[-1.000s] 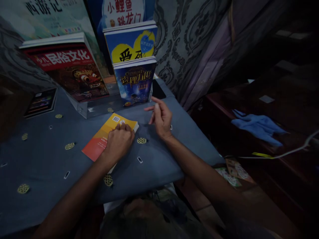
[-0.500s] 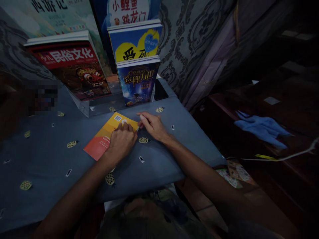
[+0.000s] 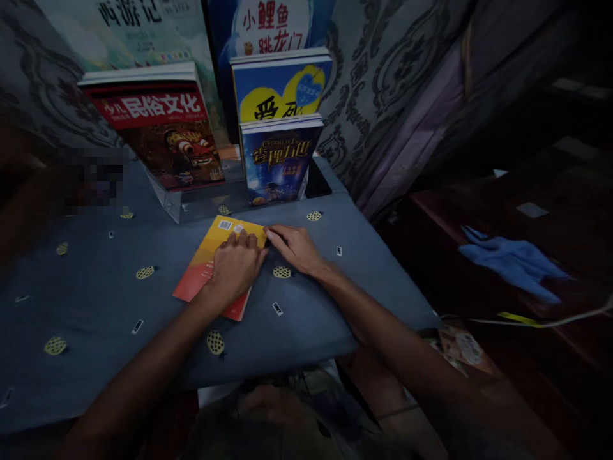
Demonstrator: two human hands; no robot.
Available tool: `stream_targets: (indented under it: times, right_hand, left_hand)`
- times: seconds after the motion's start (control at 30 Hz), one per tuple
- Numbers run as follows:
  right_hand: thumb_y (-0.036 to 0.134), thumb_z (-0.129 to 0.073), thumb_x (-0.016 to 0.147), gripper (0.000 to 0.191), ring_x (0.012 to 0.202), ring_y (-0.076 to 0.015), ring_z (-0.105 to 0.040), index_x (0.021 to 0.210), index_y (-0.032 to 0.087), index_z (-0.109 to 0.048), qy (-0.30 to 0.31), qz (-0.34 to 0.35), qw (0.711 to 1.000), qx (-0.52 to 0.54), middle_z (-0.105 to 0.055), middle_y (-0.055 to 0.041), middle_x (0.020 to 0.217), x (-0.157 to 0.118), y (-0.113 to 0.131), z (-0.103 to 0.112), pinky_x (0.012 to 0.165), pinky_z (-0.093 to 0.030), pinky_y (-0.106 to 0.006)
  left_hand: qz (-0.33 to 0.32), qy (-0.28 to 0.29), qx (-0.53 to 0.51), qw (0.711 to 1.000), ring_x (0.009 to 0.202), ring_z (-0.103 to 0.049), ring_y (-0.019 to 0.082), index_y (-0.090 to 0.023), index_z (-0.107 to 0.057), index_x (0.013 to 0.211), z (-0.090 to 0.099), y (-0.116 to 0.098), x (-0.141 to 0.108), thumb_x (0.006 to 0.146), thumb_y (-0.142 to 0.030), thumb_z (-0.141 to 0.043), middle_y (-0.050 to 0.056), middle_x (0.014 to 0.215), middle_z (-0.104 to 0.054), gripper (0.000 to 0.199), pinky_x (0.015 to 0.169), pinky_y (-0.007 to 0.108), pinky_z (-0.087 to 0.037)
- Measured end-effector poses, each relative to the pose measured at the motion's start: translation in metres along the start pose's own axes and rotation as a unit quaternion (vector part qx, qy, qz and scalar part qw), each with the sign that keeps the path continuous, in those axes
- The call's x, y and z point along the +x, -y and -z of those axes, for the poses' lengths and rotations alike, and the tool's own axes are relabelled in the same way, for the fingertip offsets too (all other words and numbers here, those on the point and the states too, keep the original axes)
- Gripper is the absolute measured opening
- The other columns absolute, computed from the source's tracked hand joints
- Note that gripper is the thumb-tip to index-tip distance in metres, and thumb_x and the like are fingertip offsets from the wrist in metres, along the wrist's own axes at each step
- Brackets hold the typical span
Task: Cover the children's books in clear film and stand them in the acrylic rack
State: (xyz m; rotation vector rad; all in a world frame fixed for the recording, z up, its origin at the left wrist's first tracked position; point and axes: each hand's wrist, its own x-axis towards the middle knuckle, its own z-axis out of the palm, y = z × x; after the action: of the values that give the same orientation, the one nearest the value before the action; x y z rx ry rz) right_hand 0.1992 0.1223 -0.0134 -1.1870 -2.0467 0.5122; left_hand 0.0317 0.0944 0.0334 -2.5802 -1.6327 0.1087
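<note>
A thin yellow-and-red booklet (image 3: 198, 265) lies on the blue tablecloth (image 3: 306, 326), its barcode at the top. Across its middle and right part rests my left hand (image 3: 237, 262), palm down, the fingers bent a little and not wrapped round anything. My right hand (image 3: 295, 246) is at the booklet's upper right corner, thumb and forefinger pressed together there; whether the corner is between them is too small to make out.
Behind stands a clear rack (image 3: 172, 206) with upright books, among them a red one (image 3: 167, 140) and a dark blue one (image 3: 280, 163). A black phone-like object (image 3: 318, 181) lies beside it. A blue cloth (image 3: 514, 259) is at the right.
The view has shifted slightly. The booklet has turned a little, and its lower right corner now shows below my left hand. My right hand has come to the booklet's corner, its fingers closing.
</note>
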Motion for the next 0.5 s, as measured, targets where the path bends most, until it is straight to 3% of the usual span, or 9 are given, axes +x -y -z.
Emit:
stream_targets:
  times: [0.2,0.5]
  right_hand:
    - [0.032,-0.036,0.105,0.035,0.117,-0.0248,-0.064,0.113,0.020,-0.068,0.051,0.057,0.997,-0.004,-0.073,-0.0113,0.118,0.024,-0.010,-0.016,0.107,-0.047,-0.045]
    - [0.035,-0.035,0.105,0.039,0.134,-0.0226,-0.054,0.130,0.023,-0.063,0.058,0.058,0.996,0.033,-0.064,-0.0093,0.139,0.035,-0.029,-0.027,0.115,-0.041,-0.047]
  left_hand:
    - [0.007,-0.033,-0.008,0.999,0.128,-0.057,0.036,-0.009,-0.057,0.132,-0.008,0.016,0.005,0.106,-0.030,-0.028,0.022,0.138,-0.059,0.044,0.095,0.046,-0.053]
    - [-0.004,-0.023,-0.024,0.999,0.136,-0.050,0.035,-0.012,-0.053,0.137,-0.006,0.028,0.000,0.104,-0.034,-0.038,0.019,0.146,-0.054,0.043,0.104,0.047,-0.049]
